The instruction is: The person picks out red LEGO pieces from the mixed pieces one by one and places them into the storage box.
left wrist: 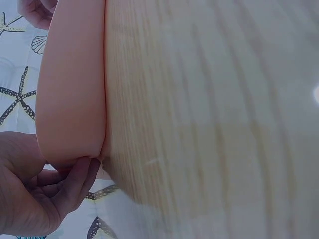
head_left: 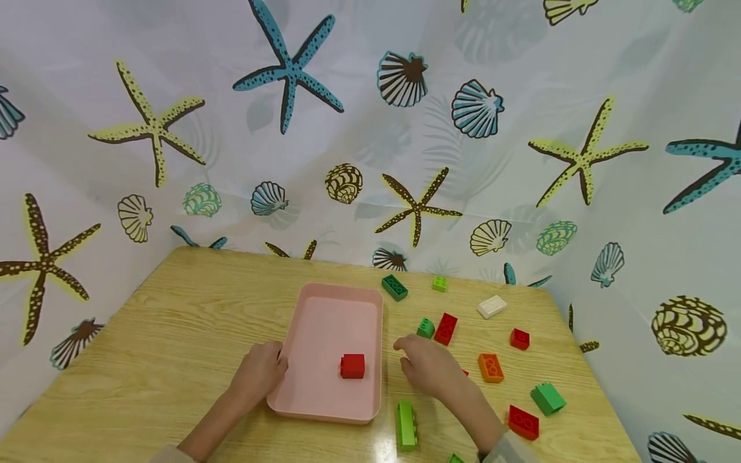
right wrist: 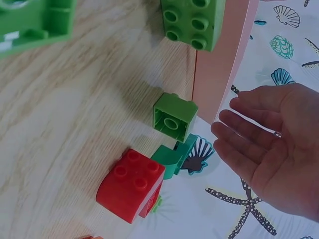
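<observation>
A pink plastic tray lies on the wooden table with one red toy block inside, toward its near right. My left hand grips the tray's left side; in the left wrist view its curled fingers pinch the tray wall. Just right of the tray, my right hand hovers above the table. The right wrist view shows that hand with its fingers loosely extended and nothing in them. Nearest to it are a small green block, a red block and a long light green block.
Farther right lie an orange block, red blocks and a green block. A dark green block, a lime block and a white block sit toward the back. A patterned curtain surrounds the table.
</observation>
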Available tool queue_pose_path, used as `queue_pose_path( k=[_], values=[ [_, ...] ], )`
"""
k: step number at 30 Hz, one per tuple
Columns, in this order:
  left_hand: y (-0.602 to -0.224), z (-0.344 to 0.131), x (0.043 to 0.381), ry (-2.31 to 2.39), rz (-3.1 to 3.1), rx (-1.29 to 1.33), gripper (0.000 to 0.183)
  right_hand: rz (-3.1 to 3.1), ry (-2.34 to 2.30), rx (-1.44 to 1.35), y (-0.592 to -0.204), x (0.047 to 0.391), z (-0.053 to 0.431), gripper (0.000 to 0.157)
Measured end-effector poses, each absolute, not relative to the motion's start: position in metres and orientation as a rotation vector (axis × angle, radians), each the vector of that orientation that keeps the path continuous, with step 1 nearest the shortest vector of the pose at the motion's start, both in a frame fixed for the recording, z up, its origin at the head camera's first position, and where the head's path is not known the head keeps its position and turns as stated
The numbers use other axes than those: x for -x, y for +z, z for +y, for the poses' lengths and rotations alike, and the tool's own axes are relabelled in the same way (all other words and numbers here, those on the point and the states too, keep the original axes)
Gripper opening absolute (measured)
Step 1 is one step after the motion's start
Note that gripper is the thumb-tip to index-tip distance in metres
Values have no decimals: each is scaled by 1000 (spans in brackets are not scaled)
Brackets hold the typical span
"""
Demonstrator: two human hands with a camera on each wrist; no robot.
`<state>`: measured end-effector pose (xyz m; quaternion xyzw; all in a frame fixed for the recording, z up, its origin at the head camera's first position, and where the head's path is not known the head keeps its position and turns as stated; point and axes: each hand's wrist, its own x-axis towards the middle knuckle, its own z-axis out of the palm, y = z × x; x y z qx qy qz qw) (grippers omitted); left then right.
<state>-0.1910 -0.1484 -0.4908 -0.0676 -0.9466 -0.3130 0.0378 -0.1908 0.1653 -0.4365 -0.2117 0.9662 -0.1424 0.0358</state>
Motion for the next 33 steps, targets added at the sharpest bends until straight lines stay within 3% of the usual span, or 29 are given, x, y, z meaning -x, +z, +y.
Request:
queue_pose_path(
  k=[33],
  values=[
    [-492, -147, 192, -962, -2953, 178, 27, 3008, -352, 415, -441, 188, 205, 35]
  ],
)
